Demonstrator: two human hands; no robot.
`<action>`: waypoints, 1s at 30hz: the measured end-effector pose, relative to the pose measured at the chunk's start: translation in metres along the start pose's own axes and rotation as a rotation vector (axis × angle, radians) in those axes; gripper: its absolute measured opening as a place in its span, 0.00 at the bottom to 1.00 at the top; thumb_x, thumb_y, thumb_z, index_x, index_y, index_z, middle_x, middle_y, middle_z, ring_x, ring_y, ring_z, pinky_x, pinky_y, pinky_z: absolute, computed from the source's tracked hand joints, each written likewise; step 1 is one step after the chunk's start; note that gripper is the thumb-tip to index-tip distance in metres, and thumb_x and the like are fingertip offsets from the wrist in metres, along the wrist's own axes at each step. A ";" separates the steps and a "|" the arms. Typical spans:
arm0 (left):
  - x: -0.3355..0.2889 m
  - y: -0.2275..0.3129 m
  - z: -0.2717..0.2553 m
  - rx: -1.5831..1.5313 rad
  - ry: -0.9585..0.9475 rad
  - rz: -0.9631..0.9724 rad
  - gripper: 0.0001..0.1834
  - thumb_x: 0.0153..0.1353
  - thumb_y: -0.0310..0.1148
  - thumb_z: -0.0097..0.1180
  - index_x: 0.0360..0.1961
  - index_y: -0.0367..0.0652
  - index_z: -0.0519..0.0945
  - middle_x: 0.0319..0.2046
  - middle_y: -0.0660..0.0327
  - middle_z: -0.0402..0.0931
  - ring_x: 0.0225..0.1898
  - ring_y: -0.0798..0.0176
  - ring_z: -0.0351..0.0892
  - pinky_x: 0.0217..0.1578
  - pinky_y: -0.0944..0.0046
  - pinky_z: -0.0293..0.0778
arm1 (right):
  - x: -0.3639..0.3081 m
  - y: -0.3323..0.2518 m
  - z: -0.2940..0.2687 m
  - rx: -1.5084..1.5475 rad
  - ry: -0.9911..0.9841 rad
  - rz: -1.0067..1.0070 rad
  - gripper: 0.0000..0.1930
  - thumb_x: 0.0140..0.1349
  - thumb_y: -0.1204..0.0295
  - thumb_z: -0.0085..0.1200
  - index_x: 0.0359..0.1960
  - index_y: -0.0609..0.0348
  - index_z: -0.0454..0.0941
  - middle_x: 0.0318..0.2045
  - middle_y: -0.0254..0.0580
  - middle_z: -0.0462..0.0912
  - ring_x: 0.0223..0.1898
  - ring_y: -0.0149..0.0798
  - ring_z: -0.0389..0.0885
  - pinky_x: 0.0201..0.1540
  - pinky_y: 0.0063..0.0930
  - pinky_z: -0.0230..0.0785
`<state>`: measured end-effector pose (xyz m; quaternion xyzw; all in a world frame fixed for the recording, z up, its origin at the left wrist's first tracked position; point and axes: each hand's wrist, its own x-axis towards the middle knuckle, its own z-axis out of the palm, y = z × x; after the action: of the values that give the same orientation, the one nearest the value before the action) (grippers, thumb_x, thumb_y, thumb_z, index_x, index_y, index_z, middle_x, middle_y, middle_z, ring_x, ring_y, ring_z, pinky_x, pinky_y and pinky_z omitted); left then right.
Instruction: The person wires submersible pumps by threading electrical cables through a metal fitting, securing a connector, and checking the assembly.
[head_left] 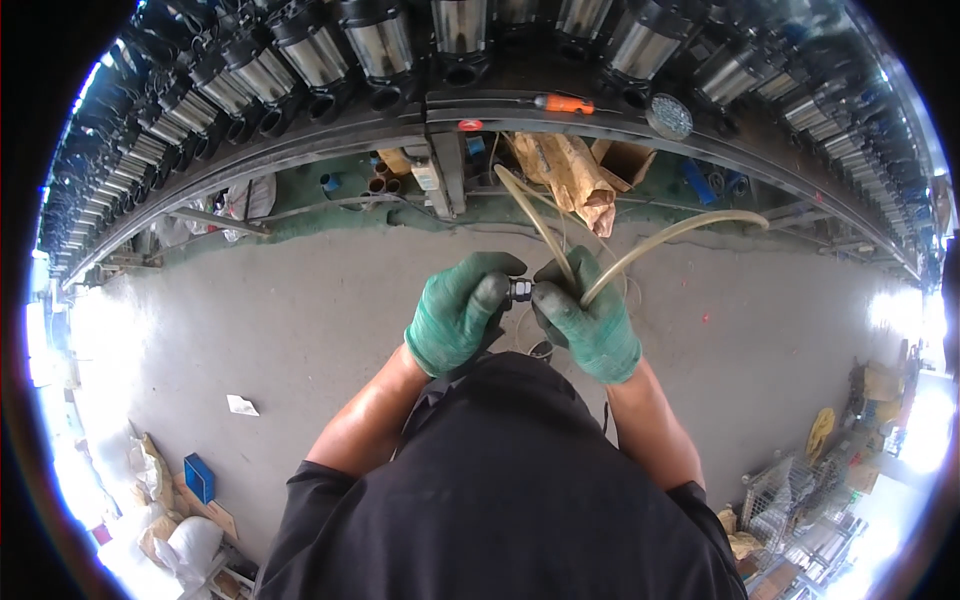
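Both my hands wear green gloves with dark, soiled fingertips, and they meet in front of my chest. My left hand (458,312) is closed round one side of a small dark and silver metal fitting (521,290). At its other side, my right hand (592,322) has thumb and fingers pinched together. Two lengths of translucent yellowish hose (665,238) run into my right hand's grip; one rises toward the bench and the other arcs to the right. My fingers hide most of the fitting and where the hose ends.
A long dark bench (390,128) curves across the far side, carrying rows of silver and black pumps (381,45). An orange-handled tool (564,103) and a round glass-like dish (669,117) lie on it. Brown paper sacking (565,175) sits below. A blue box (199,478) stands behind left.
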<state>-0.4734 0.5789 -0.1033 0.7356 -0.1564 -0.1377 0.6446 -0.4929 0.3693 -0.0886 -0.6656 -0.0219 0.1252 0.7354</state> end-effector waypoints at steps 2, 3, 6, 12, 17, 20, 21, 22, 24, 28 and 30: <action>-0.002 -0.013 -0.026 -0.157 -0.051 0.067 0.23 0.74 0.46 0.51 0.53 0.34 0.76 0.38 0.57 0.78 0.39 0.65 0.77 0.41 0.64 0.74 | 0.012 -0.004 0.021 -0.016 0.005 0.074 0.13 0.67 0.63 0.62 0.41 0.57 0.73 0.27 0.30 0.75 0.24 0.21 0.66 0.25 0.18 0.61; -0.003 -0.019 -0.040 -0.191 -0.095 0.128 0.23 0.73 0.47 0.53 0.53 0.35 0.76 0.39 0.57 0.78 0.39 0.63 0.77 0.43 0.63 0.74 | 0.018 -0.006 0.032 0.009 0.004 0.104 0.12 0.67 0.65 0.62 0.41 0.58 0.73 0.28 0.30 0.75 0.25 0.21 0.67 0.27 0.19 0.62; -0.002 -0.035 -0.072 0.014 -0.040 0.286 0.24 0.72 0.50 0.54 0.51 0.36 0.76 0.40 0.56 0.79 0.39 0.62 0.77 0.43 0.62 0.74 | 0.035 -0.004 0.062 -0.030 0.016 0.124 0.10 0.66 0.70 0.62 0.41 0.58 0.74 0.30 0.30 0.76 0.29 0.23 0.70 0.31 0.20 0.66; -0.008 -0.040 -0.136 -0.131 -0.222 -0.095 0.27 0.69 0.54 0.56 0.49 0.37 0.77 0.35 0.57 0.78 0.36 0.63 0.78 0.38 0.65 0.74 | 0.060 -0.011 0.113 -0.354 0.043 -0.018 0.09 0.63 0.79 0.62 0.42 0.61 0.75 0.35 0.35 0.81 0.36 0.28 0.77 0.40 0.26 0.73; -0.020 -0.048 -0.135 -0.401 -0.151 -0.134 0.24 0.71 0.53 0.55 0.48 0.39 0.74 0.32 0.66 0.74 0.31 0.74 0.71 0.33 0.70 0.69 | 0.073 -0.007 0.126 -0.287 -0.002 -0.043 0.10 0.63 0.78 0.62 0.44 0.62 0.75 0.35 0.35 0.81 0.37 0.30 0.78 0.42 0.27 0.73; -0.020 -0.051 -0.139 -0.654 -0.184 -0.169 0.21 0.73 0.49 0.53 0.50 0.39 0.73 0.33 0.65 0.74 0.32 0.74 0.69 0.34 0.71 0.68 | 0.081 -0.009 0.132 -0.208 0.012 0.027 0.09 0.65 0.75 0.62 0.42 0.61 0.75 0.33 0.34 0.80 0.33 0.27 0.76 0.35 0.23 0.71; -0.020 -0.053 -0.140 -0.652 -0.177 -0.170 0.21 0.73 0.49 0.53 0.50 0.39 0.73 0.33 0.65 0.74 0.32 0.74 0.69 0.34 0.71 0.68 | 0.083 -0.009 0.131 -0.095 0.023 0.091 0.09 0.65 0.73 0.62 0.42 0.60 0.75 0.32 0.33 0.80 0.29 0.25 0.74 0.31 0.21 0.68; -0.018 -0.056 -0.139 -0.628 -0.162 -0.114 0.21 0.73 0.48 0.52 0.50 0.39 0.73 0.34 0.64 0.74 0.33 0.73 0.69 0.35 0.70 0.68 | 0.086 -0.009 0.129 0.017 0.040 0.155 0.09 0.66 0.71 0.63 0.42 0.60 0.75 0.31 0.32 0.79 0.26 0.24 0.72 0.28 0.19 0.64; -0.012 -0.056 -0.141 -0.601 -0.142 -0.059 0.20 0.74 0.47 0.52 0.50 0.40 0.73 0.35 0.63 0.74 0.33 0.73 0.68 0.36 0.70 0.68 | 0.095 -0.005 0.129 0.071 0.042 0.113 0.09 0.67 0.70 0.62 0.41 0.59 0.75 0.29 0.31 0.79 0.23 0.21 0.69 0.24 0.16 0.58; 0.006 -0.045 -0.140 -0.486 0.009 0.016 0.17 0.69 0.35 0.58 0.53 0.39 0.72 0.37 0.62 0.75 0.35 0.68 0.72 0.38 0.65 0.71 | 0.117 -0.011 0.130 0.102 0.003 0.118 0.09 0.67 0.72 0.62 0.43 0.61 0.76 0.29 0.32 0.80 0.25 0.22 0.74 0.26 0.16 0.65; 0.016 -0.033 -0.141 -0.309 0.098 0.100 0.18 0.66 0.30 0.61 0.54 0.38 0.73 0.37 0.61 0.75 0.36 0.65 0.74 0.39 0.64 0.73 | 0.124 -0.018 0.126 0.148 -0.019 0.089 0.10 0.67 0.72 0.61 0.44 0.62 0.76 0.30 0.33 0.80 0.26 0.23 0.76 0.27 0.16 0.67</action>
<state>-0.3996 0.7042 -0.1175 0.6247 -0.1384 -0.0919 0.7630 -0.3953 0.5169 -0.0734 -0.6084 0.0101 0.1650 0.7762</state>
